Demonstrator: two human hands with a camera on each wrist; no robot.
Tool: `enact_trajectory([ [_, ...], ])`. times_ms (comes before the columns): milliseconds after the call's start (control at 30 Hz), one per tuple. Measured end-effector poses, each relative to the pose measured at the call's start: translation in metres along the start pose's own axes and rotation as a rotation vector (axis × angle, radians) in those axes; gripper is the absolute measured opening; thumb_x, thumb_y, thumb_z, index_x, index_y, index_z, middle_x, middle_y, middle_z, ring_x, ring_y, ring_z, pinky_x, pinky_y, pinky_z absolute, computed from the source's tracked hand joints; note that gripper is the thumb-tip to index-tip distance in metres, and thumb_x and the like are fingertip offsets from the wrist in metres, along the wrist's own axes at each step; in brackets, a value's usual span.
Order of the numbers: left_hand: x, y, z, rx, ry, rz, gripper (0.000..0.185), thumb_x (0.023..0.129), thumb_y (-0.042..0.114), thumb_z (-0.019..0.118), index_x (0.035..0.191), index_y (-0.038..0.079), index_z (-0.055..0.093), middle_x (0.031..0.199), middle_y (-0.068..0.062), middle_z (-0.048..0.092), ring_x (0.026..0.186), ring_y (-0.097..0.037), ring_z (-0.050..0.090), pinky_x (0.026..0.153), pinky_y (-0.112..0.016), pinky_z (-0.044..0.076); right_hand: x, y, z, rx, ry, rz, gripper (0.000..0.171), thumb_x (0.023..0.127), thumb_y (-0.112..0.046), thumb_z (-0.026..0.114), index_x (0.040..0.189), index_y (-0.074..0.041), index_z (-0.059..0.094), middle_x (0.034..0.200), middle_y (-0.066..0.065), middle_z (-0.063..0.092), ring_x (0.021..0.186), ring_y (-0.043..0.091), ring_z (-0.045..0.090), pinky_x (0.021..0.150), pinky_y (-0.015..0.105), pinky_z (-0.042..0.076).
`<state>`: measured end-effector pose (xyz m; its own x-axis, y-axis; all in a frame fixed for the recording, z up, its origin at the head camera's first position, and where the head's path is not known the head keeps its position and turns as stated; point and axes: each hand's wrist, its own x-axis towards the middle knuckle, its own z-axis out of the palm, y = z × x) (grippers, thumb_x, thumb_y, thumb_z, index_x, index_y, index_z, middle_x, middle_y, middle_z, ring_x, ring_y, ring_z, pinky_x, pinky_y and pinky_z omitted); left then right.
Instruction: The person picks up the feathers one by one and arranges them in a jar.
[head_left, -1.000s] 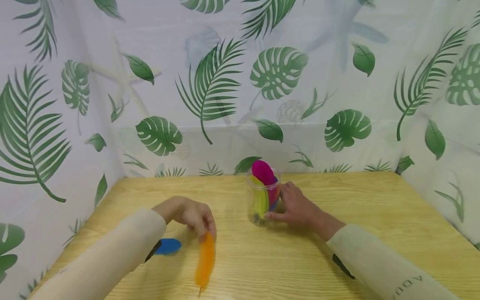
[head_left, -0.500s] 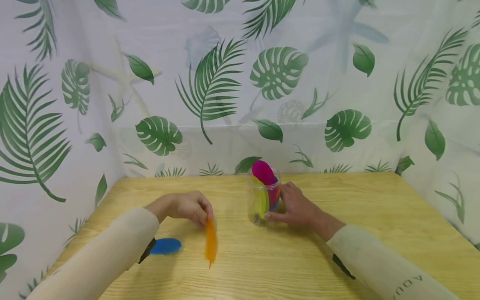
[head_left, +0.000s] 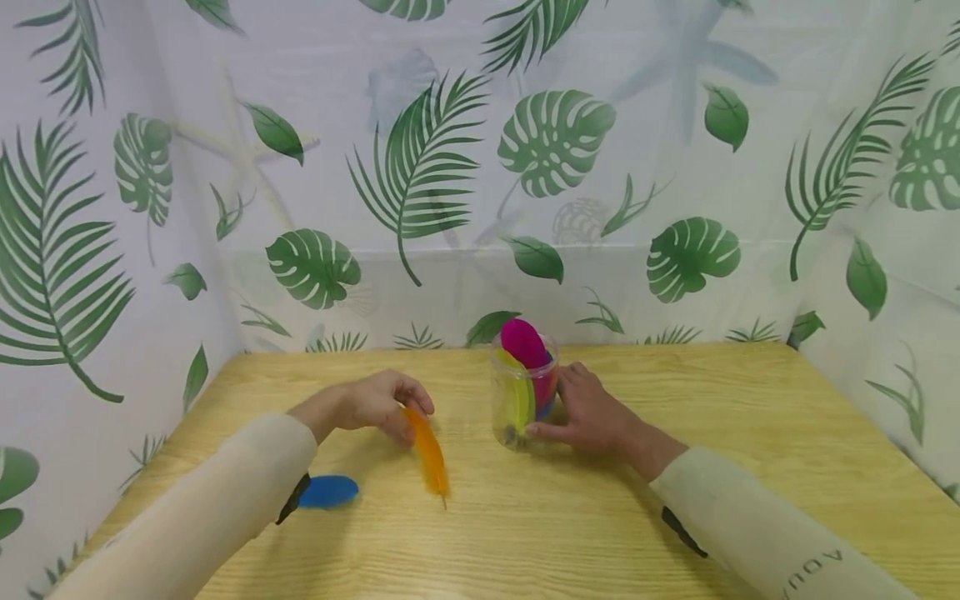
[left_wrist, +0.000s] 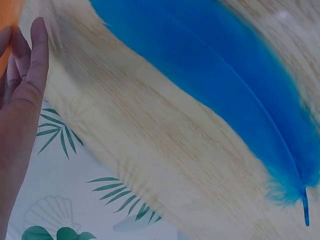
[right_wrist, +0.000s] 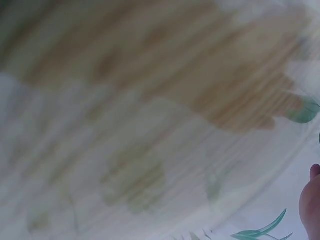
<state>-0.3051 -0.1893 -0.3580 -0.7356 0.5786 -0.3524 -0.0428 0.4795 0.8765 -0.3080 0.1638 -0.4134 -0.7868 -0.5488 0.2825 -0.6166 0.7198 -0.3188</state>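
My left hand (head_left: 378, 404) pinches an orange feather (head_left: 430, 457) by its broad end, and the quill points down toward the table. In the left wrist view a strip of the orange feather (left_wrist: 9, 15) shows beside the fingers. A blue feather (head_left: 330, 492) lies under my left wrist, partly hidden by the sleeve. My right hand (head_left: 596, 417) grips a clear plastic cup (head_left: 501, 417) from its right side, thumb in front. Inside the cup stand a magenta feather (head_left: 522, 342), a yellow feather (head_left: 516, 400) and some blue and orange ones behind.
The wood-grain table (head_left: 480, 533) is bounded by a white leaf-print cloth (head_left: 450, 183) at the back and both sides. The cup stands near the back cloth. The right wrist view is mostly blurred table grain.
My left hand has lifted slightly away from me with the orange feather, whose quill end has swung up and to the right. My right hand keeps its grip on the cup.
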Motion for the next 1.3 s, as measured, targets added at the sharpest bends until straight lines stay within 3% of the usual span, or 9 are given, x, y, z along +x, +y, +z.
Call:
enact_trajectory([
  [267, 0.005, -0.001, 0.002, -0.003, 0.046, -0.044, 0.036, 0.084, -0.008, 0.065, 0.120, -0.009, 0.059, 0.104, -0.014, 0.068, 0.094, -0.024, 0.068, 0.089, -0.045, 0.058, -0.001, -0.001, 0.001, 0.001, 0.004, -0.007, 0.078, 0.083, -0.059, 0.071, 0.135, -0.005, 0.051, 0.129, 0.009, 0.060, 0.113, 0.025, 0.046, 0.104, 0.050, 0.040],
  [500, 0.006, 0.002, 0.002, -0.099, 0.049, -0.004, 0.046, 0.081, -0.021, 0.060, 0.126, -0.014, 0.051, 0.099, -0.018, 0.066, 0.087, -0.028, 0.070, 0.082, -0.047, 0.059, -0.001, -0.002, -0.003, 0.011, -0.008, 0.009, 0.076, 0.083, -0.059, 0.072, 0.134, -0.007, 0.050, 0.131, 0.008, 0.058, 0.117, 0.025, 0.045, 0.106, 0.050, 0.039],
  [800, 0.008, 0.003, 0.001, -0.038, 0.071, 0.003, 0.052, 0.078, -0.016, 0.068, 0.128, -0.010, 0.053, 0.103, -0.020, 0.067, 0.085, -0.023, 0.066, 0.080, -0.035, 0.060, 0.001, -0.002, -0.005, 0.000, 0.002, -0.001, 0.076, 0.083, -0.058, 0.072, 0.134, -0.007, 0.050, 0.131, 0.008, 0.059, 0.114, 0.024, 0.046, 0.105, 0.049, 0.039],
  [967, 0.009, 0.004, 0.002, -0.080, 0.053, 0.003, 0.055, 0.079, -0.020, 0.063, 0.131, -0.011, 0.048, 0.117, -0.031, 0.066, 0.093, -0.025, 0.070, 0.086, -0.040, 0.059, 0.001, -0.001, -0.005, -0.004, 0.004, -0.010, 0.076, 0.082, -0.059, 0.072, 0.133, -0.006, 0.051, 0.129, 0.008, 0.060, 0.113, 0.024, 0.046, 0.104, 0.049, 0.039],
  [1233, 0.010, 0.007, 0.000, -0.038, 0.059, -0.010, 0.052, 0.083, -0.015, 0.062, 0.133, -0.010, 0.049, 0.108, -0.020, 0.067, 0.090, -0.023, 0.069, 0.086, -0.040, 0.059, 0.000, -0.003, -0.005, 0.005, -0.012, 0.011, 0.078, 0.082, -0.060, 0.072, 0.134, -0.006, 0.050, 0.127, 0.008, 0.059, 0.114, 0.024, 0.046, 0.103, 0.049, 0.040],
  [1300, 0.010, 0.009, -0.002, -0.054, 0.059, 0.000, 0.052, 0.083, -0.016, 0.061, 0.133, -0.011, 0.048, 0.111, -0.025, 0.067, 0.093, -0.026, 0.070, 0.088, -0.042, 0.058, 0.000, -0.005, -0.006, 0.015, -0.019, 0.024, 0.080, 0.081, -0.060, 0.073, 0.136, -0.007, 0.049, 0.128, 0.007, 0.058, 0.116, 0.025, 0.045, 0.104, 0.050, 0.041],
])
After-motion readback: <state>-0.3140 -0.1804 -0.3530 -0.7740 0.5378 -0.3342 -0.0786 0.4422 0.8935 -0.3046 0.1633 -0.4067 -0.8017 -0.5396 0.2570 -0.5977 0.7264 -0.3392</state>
